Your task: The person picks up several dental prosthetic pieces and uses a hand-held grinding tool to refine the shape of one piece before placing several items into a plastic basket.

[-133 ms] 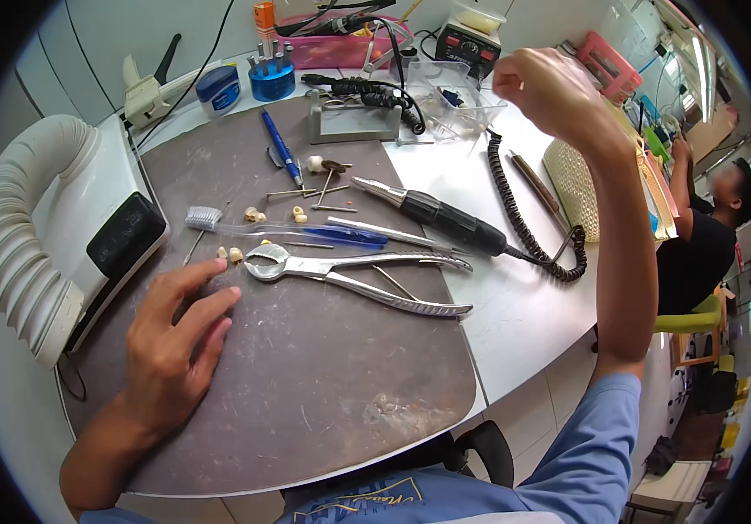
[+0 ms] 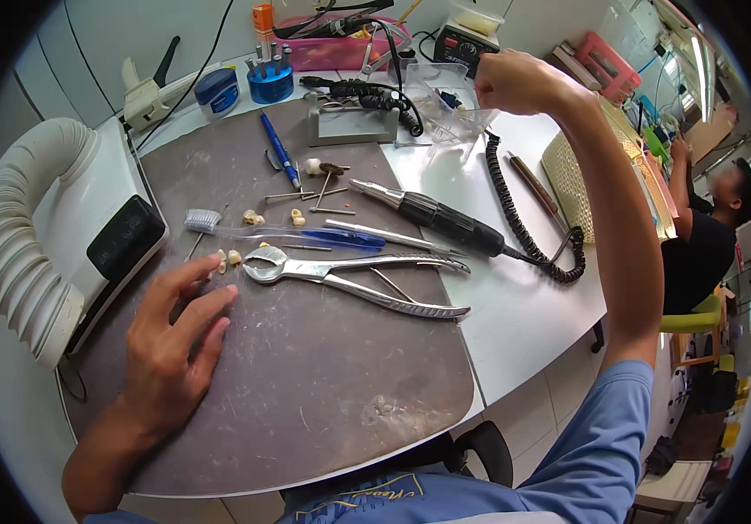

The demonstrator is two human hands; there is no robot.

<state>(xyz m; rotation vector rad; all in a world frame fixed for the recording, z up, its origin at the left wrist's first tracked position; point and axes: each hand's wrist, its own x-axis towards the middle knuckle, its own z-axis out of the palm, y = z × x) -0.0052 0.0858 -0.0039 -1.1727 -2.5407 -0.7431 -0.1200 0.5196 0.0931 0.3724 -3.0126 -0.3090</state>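
A small cream tooth crown (image 2: 223, 265) lies on the grey-brown mat (image 2: 306, 375) over the desk, at ten o'clock from the mat's centre; its long axis runs roughly twelve to six, and which end is the biting edge cannot be told. The left hand (image 2: 166, 354) rests at seven o'clock from it, fingers loosely parted and gripping nothing, the index fingertip at the crown; actual contact is unconfirmed. A second crown (image 2: 235, 258) sits just beside, at two o'clock. Recommended handling: light fingertip pressure, as pieces this small would probably skid, with the wrist kept supported. Silver nippers (image 2: 297, 267) lie at three o'clock, jaws toward nine, handles spread. Beyond, the black handpiece (image 2: 454, 223) points its metal nose toward ten. The right hand (image 2: 524, 85) is raised at one o'clock, fingers curled; whether they hold anything, or touch the control unit (image 2: 456, 51) next to them, cannot be told. That arm is best kept clear of the coiled cord (image 2: 502, 210).
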